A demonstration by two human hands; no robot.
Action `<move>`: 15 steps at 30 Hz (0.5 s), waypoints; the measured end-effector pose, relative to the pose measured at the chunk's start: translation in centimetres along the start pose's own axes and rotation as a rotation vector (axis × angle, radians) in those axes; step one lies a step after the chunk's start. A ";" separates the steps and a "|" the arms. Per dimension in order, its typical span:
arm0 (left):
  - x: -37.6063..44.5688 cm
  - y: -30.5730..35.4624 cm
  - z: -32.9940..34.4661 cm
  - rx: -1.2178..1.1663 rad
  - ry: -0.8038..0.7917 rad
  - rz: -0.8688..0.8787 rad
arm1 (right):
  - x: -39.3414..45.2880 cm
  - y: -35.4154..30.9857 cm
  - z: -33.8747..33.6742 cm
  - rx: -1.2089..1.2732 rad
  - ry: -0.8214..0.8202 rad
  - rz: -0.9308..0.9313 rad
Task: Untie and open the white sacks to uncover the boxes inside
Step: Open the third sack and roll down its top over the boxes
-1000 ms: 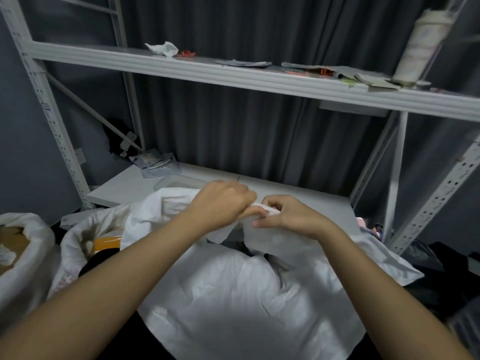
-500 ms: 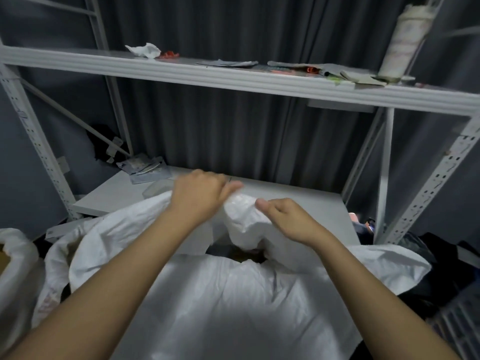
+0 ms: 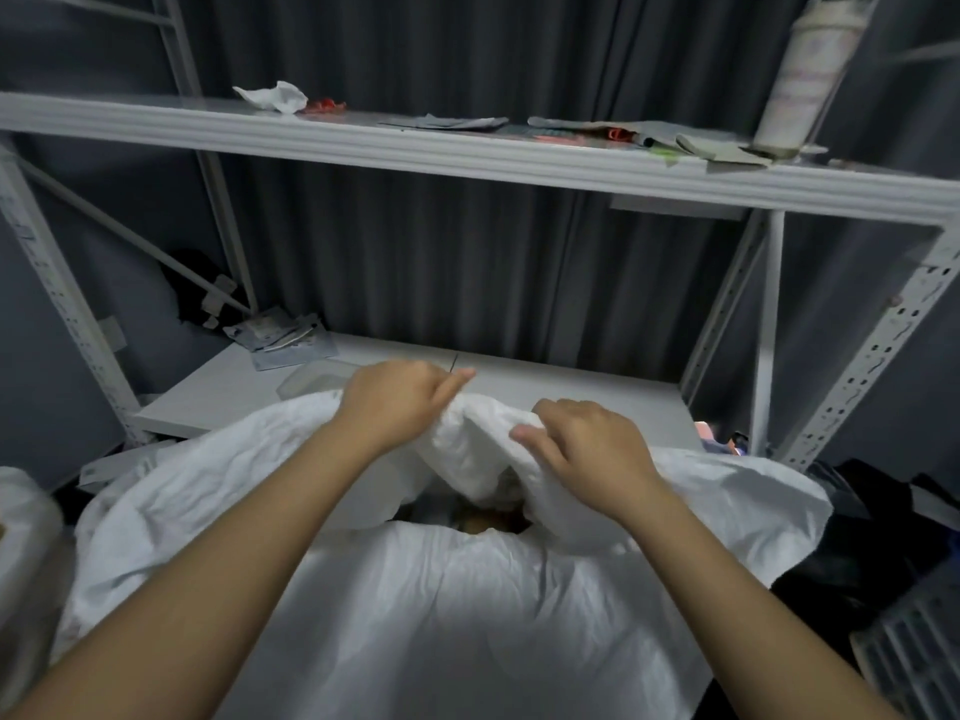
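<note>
A large white sack (image 3: pixel 467 615) lies in front of me, its mouth toward the shelf. My left hand (image 3: pixel 400 402) grips the far rim of the mouth on the left. My right hand (image 3: pixel 587 449) grips the same bunched rim on the right. Between and below the hands the mouth gapes a little, and something brownish (image 3: pixel 483 519) shows in the dark opening; I cannot tell what it is. A second white sack (image 3: pixel 26 522) stands at the far left edge, mostly cut off.
A white metal rack stands ahead: its lower shelf (image 3: pixel 218 387) holds loose packets (image 3: pixel 280 337), its upper shelf (image 3: pixel 467 153) papers and a roll (image 3: pixel 800 75). Dark curtain behind. Dark clutter and a grey crate (image 3: pixel 914 657) sit at the right.
My hands have moved apart along the sack's rim and lifted it. The mouth has opened, showing the dark inside. The view has tilted up a little.
</note>
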State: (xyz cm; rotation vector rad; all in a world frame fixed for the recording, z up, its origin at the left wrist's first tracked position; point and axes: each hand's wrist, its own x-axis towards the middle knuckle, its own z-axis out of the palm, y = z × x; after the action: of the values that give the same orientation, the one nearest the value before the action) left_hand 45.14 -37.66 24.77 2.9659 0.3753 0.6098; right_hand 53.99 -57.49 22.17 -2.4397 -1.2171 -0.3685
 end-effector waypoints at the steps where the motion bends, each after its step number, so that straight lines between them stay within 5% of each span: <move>1: 0.2 -0.3 0.1 0.018 0.049 0.014 | -0.1 0.0 0.4 -0.034 0.061 -0.007; 5: -0.3 1.6 1.5 0.045 0.069 0.437 | 0.5 0.3 -0.2 0.831 -0.233 0.220; 6: -0.1 1.6 1.3 0.048 0.023 0.399 | 0.5 0.5 -0.5 0.772 -0.213 0.166; 8: 0.9 0.6 0.2 -0.059 -0.037 0.129 | 0.5 1.7 0.0 0.153 -0.053 0.004; 10: 1.5 -0.4 0.0 -0.119 0.047 -0.003 | 0.6 2.1 0.2 -0.007 0.041 0.006; 13: 1.6 0.9 1.1 0.018 0.217 0.297 | 0.9 1.5 0.1 0.836 -0.265 0.269; 15: 1.5 2.0 2.3 0.081 0.220 0.485 | 1.0 1.5 -0.6 1.038 -0.272 0.293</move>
State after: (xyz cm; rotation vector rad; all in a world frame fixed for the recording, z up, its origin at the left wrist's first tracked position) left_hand 47.84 -39.27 23.46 3.0822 -0.3305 0.9914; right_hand 55.75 -57.92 22.71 -1.7017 -0.7969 0.5703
